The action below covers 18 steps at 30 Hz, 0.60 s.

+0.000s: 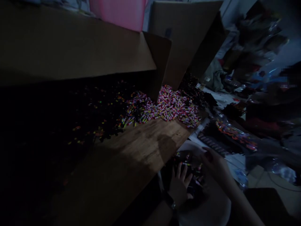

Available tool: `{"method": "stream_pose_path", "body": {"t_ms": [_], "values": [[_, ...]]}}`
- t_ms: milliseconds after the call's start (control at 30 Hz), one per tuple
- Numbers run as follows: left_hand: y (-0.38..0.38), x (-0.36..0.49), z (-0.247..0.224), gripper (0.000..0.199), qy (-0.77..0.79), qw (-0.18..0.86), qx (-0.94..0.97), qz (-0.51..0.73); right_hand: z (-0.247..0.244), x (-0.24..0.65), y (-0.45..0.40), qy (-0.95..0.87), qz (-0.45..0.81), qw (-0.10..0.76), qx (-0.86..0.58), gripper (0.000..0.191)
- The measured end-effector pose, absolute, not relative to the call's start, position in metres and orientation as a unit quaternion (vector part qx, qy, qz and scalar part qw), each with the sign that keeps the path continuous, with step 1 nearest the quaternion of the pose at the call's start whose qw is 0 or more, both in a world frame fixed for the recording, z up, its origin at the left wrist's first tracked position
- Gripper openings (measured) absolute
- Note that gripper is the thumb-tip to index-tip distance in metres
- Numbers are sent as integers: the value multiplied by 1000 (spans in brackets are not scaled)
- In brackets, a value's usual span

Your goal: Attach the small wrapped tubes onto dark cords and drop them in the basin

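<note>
while dimness hid much of the far left, a cardboard box [77, 50] could be made out there, reaching toward a heap of small bright tubes [171, 105] on a wooden tabletop [145, 141]. the heaped tubes pointed every way, with no shared long axis. past the tabletop's near edge, the left hand [179, 185], wearing a wristband [173, 205], lay palm down, fingers spread apart over loose tubes [187, 164] inside a pale container [213, 201]; one by the fingertips lay roughly crosswise. the step in hand looked like handling these pieces; the next move seemed to call for drawing the fingers together around some, the container held steady. farther right, the right hand [214, 161] appeared pinched on the container's rim. beyond it lay a clear packet [237, 135] of orange pieces.
</note>
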<state>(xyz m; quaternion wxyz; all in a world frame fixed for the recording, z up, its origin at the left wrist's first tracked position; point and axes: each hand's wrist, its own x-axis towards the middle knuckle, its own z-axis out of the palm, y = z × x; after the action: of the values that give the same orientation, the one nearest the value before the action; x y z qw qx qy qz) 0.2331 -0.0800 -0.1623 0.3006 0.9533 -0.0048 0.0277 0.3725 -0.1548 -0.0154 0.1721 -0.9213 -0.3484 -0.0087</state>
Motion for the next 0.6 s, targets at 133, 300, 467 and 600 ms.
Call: {"method": "stream_pose_path", "body": {"t_ms": [133,300,467,600], "values": [[-75,226,-168,90,33,308,951,5,-48,395,-128,-407,58,143,-900,26],[-80,230,-170,84,39,290,956,-1,-59,452,-65,-424,10,97,-900,28],[-82,207,-141,64,151,259,954,13,-64,510,-36,-416,-19,52,-908,24],[-79,174,-125,36,134,270,953,23,-77,522,-32,-438,-36,65,-896,20]]}}
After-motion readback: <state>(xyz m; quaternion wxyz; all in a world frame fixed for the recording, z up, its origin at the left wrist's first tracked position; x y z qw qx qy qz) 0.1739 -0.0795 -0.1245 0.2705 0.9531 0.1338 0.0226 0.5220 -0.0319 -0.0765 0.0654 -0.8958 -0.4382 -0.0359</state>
